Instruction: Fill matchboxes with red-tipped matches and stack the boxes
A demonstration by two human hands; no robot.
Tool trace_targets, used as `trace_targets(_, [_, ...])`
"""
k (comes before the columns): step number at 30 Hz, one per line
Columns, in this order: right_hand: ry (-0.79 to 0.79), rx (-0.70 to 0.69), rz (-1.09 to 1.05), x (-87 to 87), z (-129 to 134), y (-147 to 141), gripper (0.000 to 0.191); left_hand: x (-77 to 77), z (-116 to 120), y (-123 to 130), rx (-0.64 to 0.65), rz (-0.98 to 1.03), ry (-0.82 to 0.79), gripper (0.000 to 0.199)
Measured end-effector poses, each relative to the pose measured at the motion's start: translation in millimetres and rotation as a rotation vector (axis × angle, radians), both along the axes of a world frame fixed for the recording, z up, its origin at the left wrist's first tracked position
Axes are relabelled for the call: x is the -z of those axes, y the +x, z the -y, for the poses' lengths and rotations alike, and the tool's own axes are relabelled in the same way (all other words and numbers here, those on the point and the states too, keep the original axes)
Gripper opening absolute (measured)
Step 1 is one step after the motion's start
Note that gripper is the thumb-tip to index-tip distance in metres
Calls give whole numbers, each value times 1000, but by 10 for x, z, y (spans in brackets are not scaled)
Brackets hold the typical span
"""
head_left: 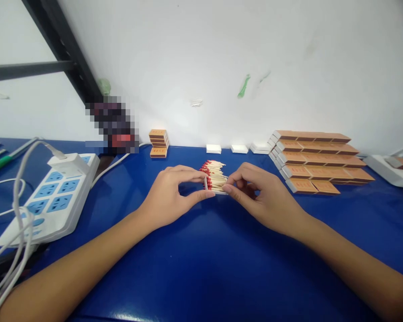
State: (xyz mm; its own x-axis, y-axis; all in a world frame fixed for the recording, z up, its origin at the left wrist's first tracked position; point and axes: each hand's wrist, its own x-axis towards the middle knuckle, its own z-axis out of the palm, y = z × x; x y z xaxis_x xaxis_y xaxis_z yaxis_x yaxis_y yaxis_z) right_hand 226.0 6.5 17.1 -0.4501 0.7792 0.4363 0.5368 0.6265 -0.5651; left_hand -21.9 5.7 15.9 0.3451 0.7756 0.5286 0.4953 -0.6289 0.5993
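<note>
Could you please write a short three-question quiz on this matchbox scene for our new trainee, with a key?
1. Toward which side do the heads of the matches point?
A) Toward the left hand
B) Toward the right hand
C) Straight toward the camera

2. True or false: the power strip lies to the left of the small stack of matchboxes.

3. Fill in the missing word: the table under the arms is ____.

Key:
1. A
2. True
3. blue
</note>
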Motion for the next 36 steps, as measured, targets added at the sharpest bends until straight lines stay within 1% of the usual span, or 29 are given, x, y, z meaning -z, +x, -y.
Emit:
trace_targets(6, [-63,10,-47,2,14,-15,17,-5,7,-4,7,16,-29,28])
trace_targets(12, [-55,49,-85,-6,-8,-35,16,-4,15,-7,-7,30,-49,28])
trace_targets(18, [-51,92,-100,42,-46,16,18,-31,19,-13,-37,31,-30,26])
trace_targets(20, [-8,132,-117,10,-92,57,19,-48,29,-13,-67,12,-6,28])
trace_targets(21, [31,156,-115,-33,-125,68,19,-54,35,-11,-78,-1,0,28])
trace_targets(23, [113,182,-62,-174,-218,32,16,-55,43,-7,-70,-25,-17,28])
trace_targets(25, [147,116,77,-368,-351,-128,12,-38,42,-5,-31,-38,-58,25])
trace_targets(27, [106,-98,283,-556,-522,-432,10,-6,30,-6,0,-29,-79,20])
trace_targets(28, [78,-183,368,-628,-619,-627,12,13,22,-8,6,-16,-80,19])
trace_targets(29, [81,-231,421,-676,-723,-839,16,33,14,-9,6,1,-76,19])
trace_targets(31, [76,-248,539,-697,-930,-1258,21,71,-1,-10,6,10,-71,23])
trace_targets(33, [75,-250,713,-643,-1107,-1593,27,96,-8,-8,14,-13,-84,31])
trace_targets(34, [73,-236,751,-602,-1175,-1712,27,101,-9,-5,20,-27,-96,33])
trace_targets(36, [70,-209,807,-521,-1260,-1855,27,101,-5,1,24,-43,-124,34])
